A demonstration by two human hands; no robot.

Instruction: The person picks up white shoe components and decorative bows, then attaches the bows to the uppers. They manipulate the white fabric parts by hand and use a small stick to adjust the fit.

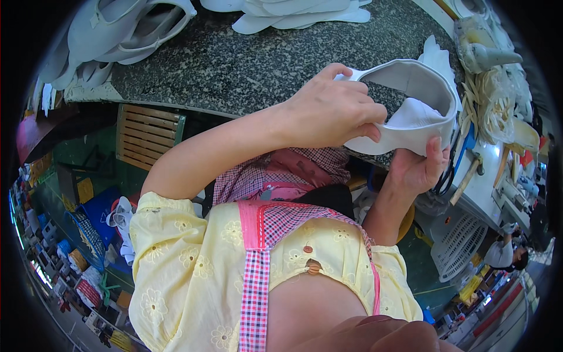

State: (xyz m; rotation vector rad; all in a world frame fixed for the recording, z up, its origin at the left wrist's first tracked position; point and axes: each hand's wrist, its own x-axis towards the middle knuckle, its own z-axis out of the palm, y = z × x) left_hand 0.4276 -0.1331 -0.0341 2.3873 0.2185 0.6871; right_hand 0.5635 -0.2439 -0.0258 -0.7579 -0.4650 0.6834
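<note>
I have both hands on one white upper, held up over the near edge of the speckled surface (217, 76), toward its right end. My left hand (343, 108) is closed on the left end of the upper (404, 139), with the thumb on the near band and the index finger stretched out to the far band. My right hand (419, 167) is at the near right side, palm turned up, thumb raised against the outer wall; its other fingers are mostly hidden, so I cannot tell how firmly they close. The upper's opening faces me, and a white lining piece (415, 114) shows inside it.

Just past the upper lie some white pieces (437, 56). Along the far side of the surface there is a white stack (305, 13), and at the far left a heap of white shoes (108, 38). To my right are plastic bags (498, 108) and a hammer (467, 179). A slatted wooden stool (146, 132) stands below the surface on my left, and a white basket (460, 249) is low on my right.
</note>
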